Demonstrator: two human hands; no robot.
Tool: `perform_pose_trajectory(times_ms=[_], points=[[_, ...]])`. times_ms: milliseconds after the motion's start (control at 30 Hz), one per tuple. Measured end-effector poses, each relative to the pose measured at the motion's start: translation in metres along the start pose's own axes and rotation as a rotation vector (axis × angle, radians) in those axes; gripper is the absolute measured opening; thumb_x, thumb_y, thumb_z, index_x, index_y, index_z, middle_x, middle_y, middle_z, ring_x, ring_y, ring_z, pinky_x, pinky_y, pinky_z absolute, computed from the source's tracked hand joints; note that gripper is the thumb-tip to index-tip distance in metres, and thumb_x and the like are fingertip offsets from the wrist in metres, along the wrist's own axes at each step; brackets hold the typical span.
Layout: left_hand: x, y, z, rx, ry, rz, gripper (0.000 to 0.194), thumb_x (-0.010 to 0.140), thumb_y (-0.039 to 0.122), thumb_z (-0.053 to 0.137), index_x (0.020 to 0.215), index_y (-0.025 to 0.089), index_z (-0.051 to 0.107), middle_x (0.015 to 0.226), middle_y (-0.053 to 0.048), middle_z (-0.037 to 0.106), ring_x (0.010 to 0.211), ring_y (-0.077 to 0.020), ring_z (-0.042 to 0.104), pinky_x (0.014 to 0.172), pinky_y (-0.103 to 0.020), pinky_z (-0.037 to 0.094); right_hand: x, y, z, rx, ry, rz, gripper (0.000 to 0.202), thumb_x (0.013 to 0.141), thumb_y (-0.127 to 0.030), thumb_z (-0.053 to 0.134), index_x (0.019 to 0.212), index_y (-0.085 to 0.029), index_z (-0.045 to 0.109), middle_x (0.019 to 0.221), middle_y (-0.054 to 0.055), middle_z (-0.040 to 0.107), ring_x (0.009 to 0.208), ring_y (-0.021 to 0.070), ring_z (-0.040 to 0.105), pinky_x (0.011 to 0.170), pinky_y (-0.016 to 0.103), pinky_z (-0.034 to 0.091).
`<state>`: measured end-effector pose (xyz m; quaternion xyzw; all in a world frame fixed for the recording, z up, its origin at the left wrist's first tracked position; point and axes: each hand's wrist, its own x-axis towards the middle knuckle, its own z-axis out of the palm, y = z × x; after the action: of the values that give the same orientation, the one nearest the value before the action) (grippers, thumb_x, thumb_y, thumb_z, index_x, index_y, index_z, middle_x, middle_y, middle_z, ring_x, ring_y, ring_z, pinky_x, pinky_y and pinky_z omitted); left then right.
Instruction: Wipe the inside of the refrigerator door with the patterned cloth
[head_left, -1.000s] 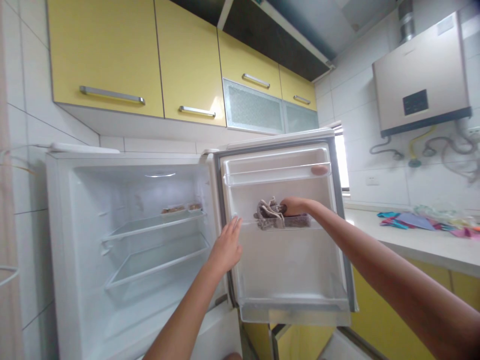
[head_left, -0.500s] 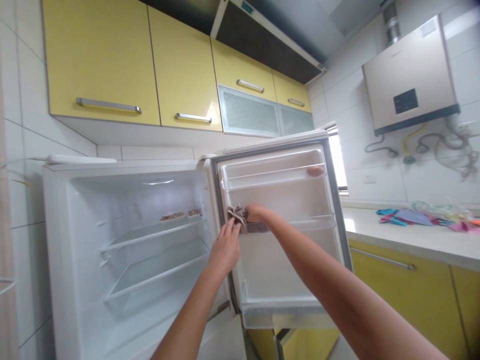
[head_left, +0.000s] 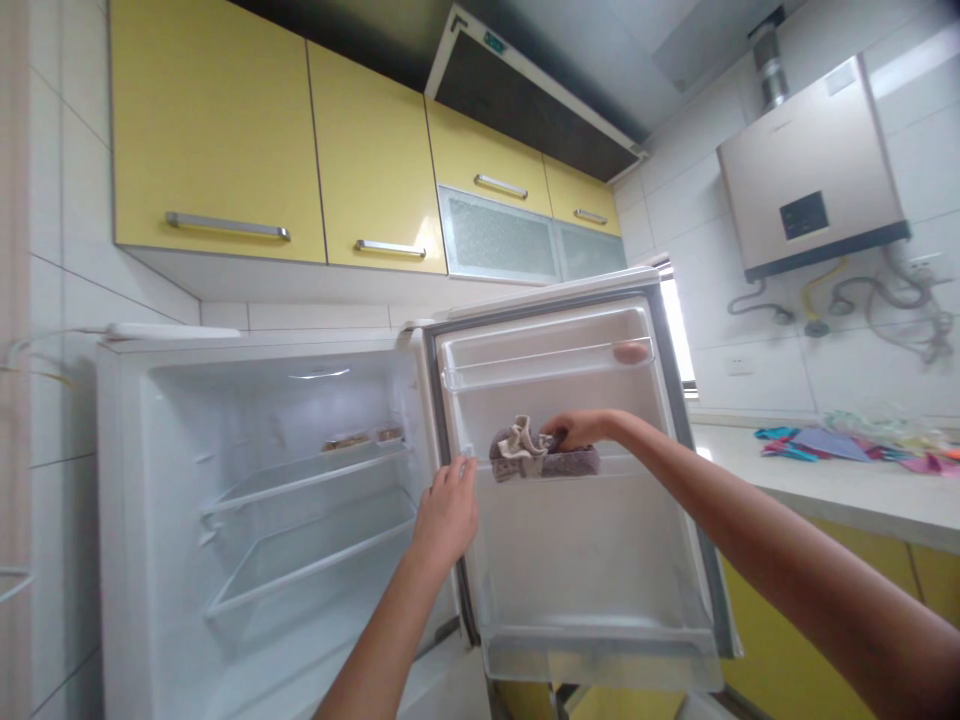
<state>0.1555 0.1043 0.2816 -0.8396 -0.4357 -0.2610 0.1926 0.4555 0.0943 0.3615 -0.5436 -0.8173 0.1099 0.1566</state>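
Along door shelf (head_left: pixel 626 466), cloth (head_left: pixel 517 452) left of and beneath right fingers (head_left: pixel 568 428), clamped on it

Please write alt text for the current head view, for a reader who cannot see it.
A person's right hand holds a brownish cloth in the middle shelf of an open refrigerator door; the left hand is near the shelf's hinge end. Yellow cabinets hang above, a water heater at right.
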Motion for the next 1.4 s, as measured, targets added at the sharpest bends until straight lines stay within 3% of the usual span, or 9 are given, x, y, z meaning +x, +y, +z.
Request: perform_pose_trajectory(times_ms=[167, 367, 600, 733, 833, 1133, 1267, 1400], points=[[-0.005, -0.004, 0.0, -0.017, 0.0, 0.0, 0.059, 0.09, 0.01, 0.033, 0.148, 0.015, 0.04, 0.155, -0.013, 0.045, 0.14, -0.0296, 0.046, 0.111, -0.046, 0.047, -0.042, 0.01, -0.015, -0.112, 0.009, 0.041, 0.035, 0.061, -0.014, 0.051, 0.09, -0.017, 0.07, 0.07, -0.006, 0.06, 0.066, 0.0111, 0.05, 0.062, 0.021, 0.037], [-0.006, -0.009, -0.001, -0.071, -0.002, -0.004, 0.061, 0.088, 0.007, 0.032, 0.148, 0.017, 0.041, 0.154, -0.013, 0.046, 0.139, -0.0274, 0.046, 0.111, -0.044, 0.047, -0.09, 0.015, -0.032, -0.223, 0.028, 0.11, 0.04, 0.06, -0.007, 0.051, 0.093, -0.017, 0.072, 0.075, -0.002, 0.066, 0.069, 0.0135, 0.054, 0.063, 0.023, 0.037], [-0.003, -0.017, 0.006, -0.198, 0.0, -0.006, 0.066, 0.084, 0.002, 0.032, 0.148, 0.015, 0.041, 0.153, -0.018, 0.043, 0.139, -0.0277, 0.048, 0.116, -0.046, 0.042, -0.106, 0.013, -0.032, -0.279, 0.058, 0.13, 0.043, 0.062, -0.006, 0.051, 0.096, -0.016, 0.073, 0.079, 0.003, 0.07, 0.072, 0.0159, 0.058, 0.062, 0.024, 0.037], [0.0, -0.022, 0.014, -0.321, 0.04, 0.002, 0.067, 0.081, 0.001, 0.037, 0.146, 0.013, 0.043, 0.152, -0.02, 0.042, 0.138, -0.0277, 0.05, 0.119, -0.046, 0.039, -0.086, 0.013, -0.017, -0.253, 0.101, 0.044, 0.036, 0.064, -0.012, 0.052, 0.094, -0.016, 0.072, 0.08, 0.0, 0.07, 0.076, 0.0165, 0.06, 0.067, 0.023, 0.04], [0.0, -0.025, 0.018, -0.357, 0.029, 0.019, 0.066, 0.081, 0.001, 0.035, 0.147, 0.009, 0.041, 0.154, -0.023, 0.039, 0.142, -0.0289, 0.046, 0.121, -0.048, 0.036, -0.056, 0.001, -0.003, -0.275, 0.073, -0.009, 0.039, 0.066, -0.013, 0.052, 0.099, -0.016, 0.07, 0.086, -0.001, 0.072, 0.079, 0.0167, 0.063, 0.066, 0.021, 0.041], [-0.009, -0.027, 0.022, -0.412, 0.004, 0.001, 0.069, 0.084, 0.005, 0.037, 0.152, 0.015, 0.033, 0.166, -0.019, 0.022, 0.151, -0.0287, 0.033, 0.125, -0.049, 0.031, 0.061, -0.081, 0.034, -0.477, 0.083, -0.027, 0.037, 0.075, -0.026, 0.064, 0.11, -0.02, 0.074, 0.11, 0.012, 0.077, 0.096, 0.0264, 0.07, 0.079, 0.031, 0.05], [-0.01, -0.022, 0.022, -0.411, 0.003, -0.026, 0.071, 0.085, 0.004, 0.037, 0.154, 0.016, 0.029, 0.167, -0.02, 0.018, 0.151, -0.0292, 0.034, 0.124, -0.049, 0.032, 0.084, -0.101, 0.043, -0.556, 0.165, 0.006, 0.036, 0.08, -0.027, 0.063, 0.113, -0.019, 0.074, 0.12, 0.018, 0.073, 0.108, 0.0326, 0.069, 0.086, 0.038, 0.053], [-0.01, -0.019, 0.021, -0.377, -0.005, -0.028, 0.073, 0.083, 0.003, 0.039, 0.154, 0.016, 0.028, 0.166, -0.02, 0.019, 0.149, -0.0295, 0.038, 0.122, -0.047, 0.035, 0.093, -0.104, 0.049, -0.567, 0.282, 0.085, 0.033, 0.085, -0.025, 0.057, 0.113, -0.016, 0.074, 0.12, 0.021, 0.072, 0.112, 0.032, 0.069, 0.091, 0.039, 0.053]])
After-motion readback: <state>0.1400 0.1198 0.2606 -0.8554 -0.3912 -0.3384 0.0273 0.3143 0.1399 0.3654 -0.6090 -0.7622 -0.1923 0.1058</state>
